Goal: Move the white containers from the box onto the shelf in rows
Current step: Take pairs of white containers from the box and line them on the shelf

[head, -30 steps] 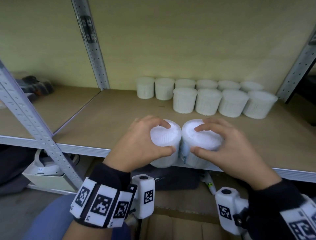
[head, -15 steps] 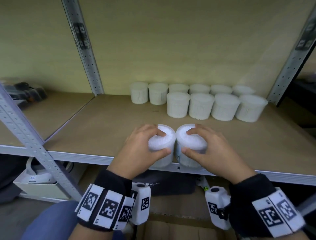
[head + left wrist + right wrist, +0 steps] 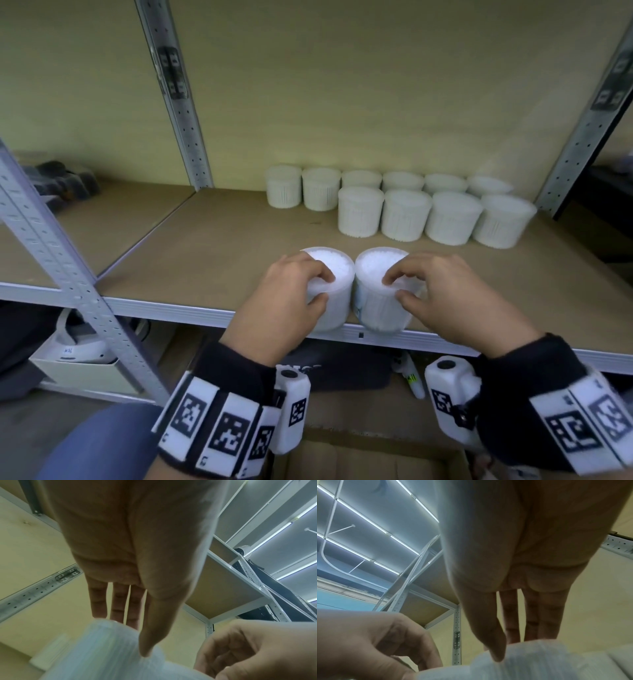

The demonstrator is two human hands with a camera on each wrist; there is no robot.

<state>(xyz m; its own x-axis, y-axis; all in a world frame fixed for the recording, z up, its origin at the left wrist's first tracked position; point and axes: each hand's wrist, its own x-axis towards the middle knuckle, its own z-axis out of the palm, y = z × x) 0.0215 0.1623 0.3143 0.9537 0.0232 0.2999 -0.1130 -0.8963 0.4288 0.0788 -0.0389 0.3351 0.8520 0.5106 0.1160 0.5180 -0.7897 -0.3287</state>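
Note:
Two white ribbed containers stand side by side near the front edge of the wooden shelf [image 3: 212,253]. My left hand [image 3: 291,294] grips the left container [image 3: 334,274] from above, fingers curled over its top and thumb on its near side. My right hand [image 3: 442,298] grips the right container [image 3: 376,274] the same way. In the left wrist view my thumb presses on the blurred left container [image 3: 106,649]; the right wrist view shows the same on the right container [image 3: 539,660]. Two rows of white containers [image 3: 404,209] stand at the back right of the shelf.
Grey perforated uprights [image 3: 178,96] stand at the back left, the back right and the front left. A lower shelf holds a white bin [image 3: 78,359] and a dark item. A cardboard box [image 3: 359,459] lies below my wrists. The left half of the shelf is bare wood.
Both hands have carried their containers forward over the shelf edge and lowered them toward the shelf board, still held side by side.

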